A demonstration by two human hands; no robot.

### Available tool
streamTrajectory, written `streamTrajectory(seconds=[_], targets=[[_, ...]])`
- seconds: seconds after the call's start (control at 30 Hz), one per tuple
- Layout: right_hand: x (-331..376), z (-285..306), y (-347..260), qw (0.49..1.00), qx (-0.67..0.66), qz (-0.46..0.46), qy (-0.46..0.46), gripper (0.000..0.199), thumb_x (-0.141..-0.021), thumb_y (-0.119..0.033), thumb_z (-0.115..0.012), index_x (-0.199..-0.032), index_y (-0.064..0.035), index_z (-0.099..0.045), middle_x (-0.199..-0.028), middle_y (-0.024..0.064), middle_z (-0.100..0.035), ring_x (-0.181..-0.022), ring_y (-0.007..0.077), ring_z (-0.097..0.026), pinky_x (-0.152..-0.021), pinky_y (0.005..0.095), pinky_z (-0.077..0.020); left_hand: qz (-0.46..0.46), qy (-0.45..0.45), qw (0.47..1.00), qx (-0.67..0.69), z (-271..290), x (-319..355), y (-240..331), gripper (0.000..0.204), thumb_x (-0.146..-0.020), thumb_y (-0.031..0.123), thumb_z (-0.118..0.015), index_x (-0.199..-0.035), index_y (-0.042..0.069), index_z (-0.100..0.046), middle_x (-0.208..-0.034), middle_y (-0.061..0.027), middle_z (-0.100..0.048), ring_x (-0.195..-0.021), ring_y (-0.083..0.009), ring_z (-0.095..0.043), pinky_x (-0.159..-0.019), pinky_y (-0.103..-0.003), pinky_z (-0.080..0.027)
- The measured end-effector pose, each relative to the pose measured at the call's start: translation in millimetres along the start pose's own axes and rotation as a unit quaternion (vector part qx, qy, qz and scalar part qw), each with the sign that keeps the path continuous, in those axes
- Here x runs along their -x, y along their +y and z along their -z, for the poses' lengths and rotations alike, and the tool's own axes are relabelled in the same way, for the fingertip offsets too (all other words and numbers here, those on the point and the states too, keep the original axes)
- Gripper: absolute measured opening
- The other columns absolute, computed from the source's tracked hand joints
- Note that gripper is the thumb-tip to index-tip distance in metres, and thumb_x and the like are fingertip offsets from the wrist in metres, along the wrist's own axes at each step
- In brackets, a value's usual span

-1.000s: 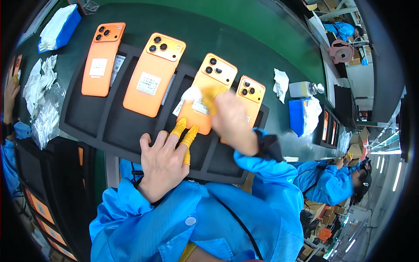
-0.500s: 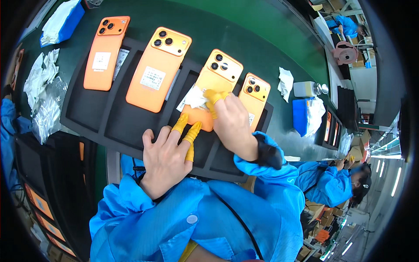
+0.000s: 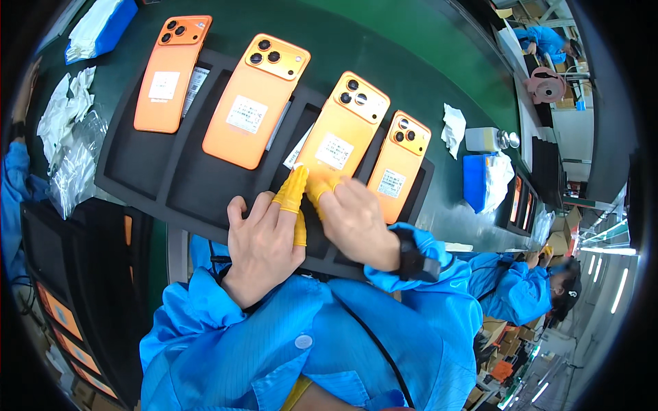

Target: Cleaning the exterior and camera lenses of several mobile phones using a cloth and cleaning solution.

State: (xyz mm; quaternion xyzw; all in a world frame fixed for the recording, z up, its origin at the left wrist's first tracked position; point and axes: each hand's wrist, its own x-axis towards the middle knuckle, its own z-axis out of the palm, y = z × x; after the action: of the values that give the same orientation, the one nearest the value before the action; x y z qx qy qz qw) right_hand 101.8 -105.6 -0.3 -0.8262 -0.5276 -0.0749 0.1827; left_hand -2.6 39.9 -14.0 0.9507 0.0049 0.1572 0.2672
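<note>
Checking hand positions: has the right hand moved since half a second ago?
Yes, down the picture: against the white label on the third orange smartphone from the left, the right hand shifted from over it to below.

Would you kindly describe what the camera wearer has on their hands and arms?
The left hand and right hand have wrinkled yellow finger covers on some fingers. Loose blue sleeves cover the forearms. A chunky black band circles the right wrist; a small black piece shows by the left cuff.
</note>
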Motion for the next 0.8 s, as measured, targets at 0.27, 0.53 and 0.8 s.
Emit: streamTrajectory(seconds=[0.27,0.53,0.8], targets=[[-80,6,95,0.975,0.076,-0.102,0.182,0.024,-0.076,0.006,-0.062,-0.099,-0.0004,-0.062,-0.086,0.0167,-0.058,-0.083,0.0370,-0.060,-0.070,0.0441,-0.0494,-0.004,0.007,1.000,-0.015,0,1,0,0.038,-0.074,0.006,-0.070,-0.108,-0.008,-0.058,-0.089,-0.0203,-0.063,-0.093,-0.0305,-0.058,-0.083,-0.048,-0.033],[-41,-12,36,0.997,-0.027,-0.022,0.067,0.022,-0.068,0.001,-0.067,-0.089,-0.0042,-0.062,-0.075,0.0098,-0.053,-0.074,0.0281,-0.059,-0.064,0.0407,-0.0497,0.001,0.003,1.000,0.009,1,2,-1,0.039,-0.071,0.003,-0.070,-0.109,-0.003,-0.062,-0.091,-0.0150,-0.063,-0.093,-0.0299,-0.058,-0.085,-0.046,-0.035],[-7,9,19,0.993,-0.072,0.076,-0.049,0.016,-0.069,-0.003,-0.069,-0.085,-0.0052,-0.067,-0.073,0.0064,-0.053,-0.077,0.0240,-0.058,-0.070,0.0359,-0.0512,0.059,0.152,0.983,-0.085,32,16,-31,0.029,-0.078,0.002,-0.071,-0.107,0.004,-0.069,-0.106,-0.0092,-0.065,-0.099,-0.0308,-0.057,-0.087,-0.041,-0.041]])
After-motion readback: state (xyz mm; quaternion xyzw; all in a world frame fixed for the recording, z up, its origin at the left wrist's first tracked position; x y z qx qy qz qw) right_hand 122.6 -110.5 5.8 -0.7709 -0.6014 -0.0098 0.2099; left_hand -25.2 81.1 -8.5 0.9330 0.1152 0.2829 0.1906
